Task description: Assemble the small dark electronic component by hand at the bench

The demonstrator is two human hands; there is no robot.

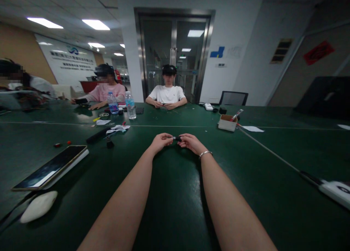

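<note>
Left hand [162,142] and right hand [191,143] gripping silver-black object [176,138], wall lettering [72,59] blurred.

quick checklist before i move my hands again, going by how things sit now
1. Left hand gripping: ok, fingertips at the silver end of the small black and silver piece.
2. Right hand gripping: ok, fingers at the black end.
3. Silver and black parts fully joined: cannot tell, too small to see.
4. Phone away from the arms: ok, it lies off to the left.
5. Small box away from the hands: ok, it stands farther off to the right.
6. Other hands away from the piece: ok, the person in white sits across the table.
</note>
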